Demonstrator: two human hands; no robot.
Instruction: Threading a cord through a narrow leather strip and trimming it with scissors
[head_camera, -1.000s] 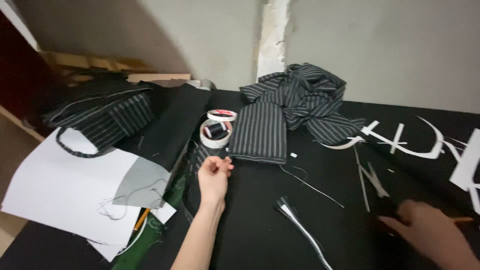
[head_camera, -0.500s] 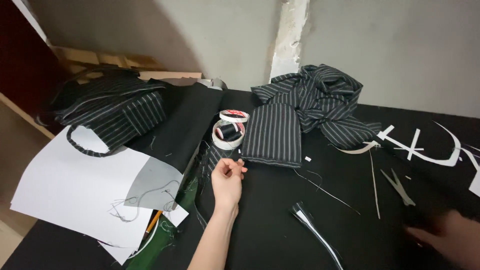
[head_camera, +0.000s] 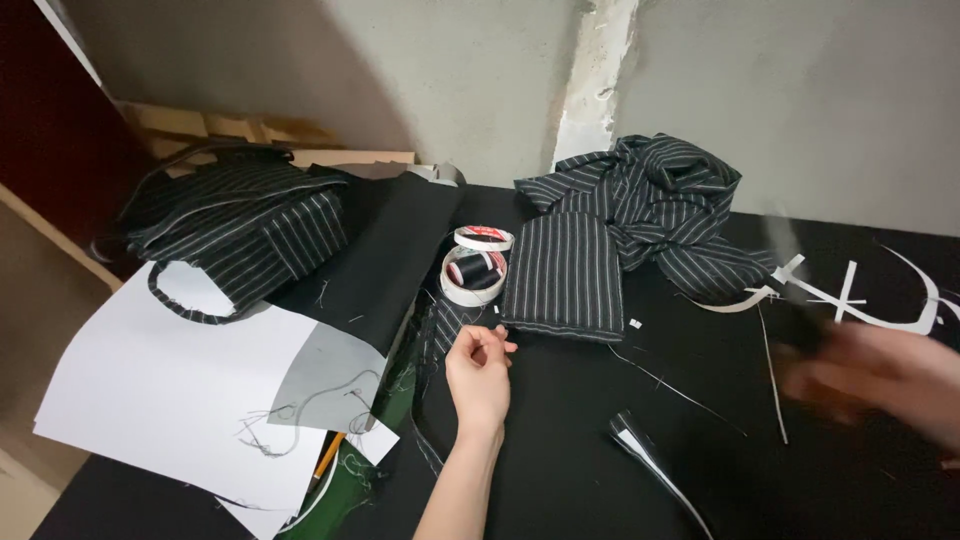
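My left hand (head_camera: 480, 375) rests on the black table cover (head_camera: 560, 440) with thumb and fingertips pinched together. It is just below the near left corner of a folded black pinstriped fabric piece (head_camera: 562, 275). Anything between the fingers is too small to make out. My right hand (head_camera: 880, 385) is a moving blur at the right, above the table near thin white paper strips (head_camera: 850, 295). Its fingers cannot be read. A white tape roll (head_camera: 460, 290) with a black thread spool (head_camera: 478, 268) inside lies just beyond my left hand.
A smaller tape roll (head_camera: 483, 238) lies behind the first. A crumpled striped fabric heap (head_camera: 650, 190) sits at the back and a striped bag (head_camera: 240, 225) at the left. White paper sheets (head_camera: 150, 390), a grey sheet (head_camera: 330, 372), a pencil (head_camera: 328, 455) and a black-and-white strip (head_camera: 650, 465) lie nearby.
My right hand has lifted from the lower right edge and swung up and left, now blurred. My left hand stays pinched by the folded fabric's corner.
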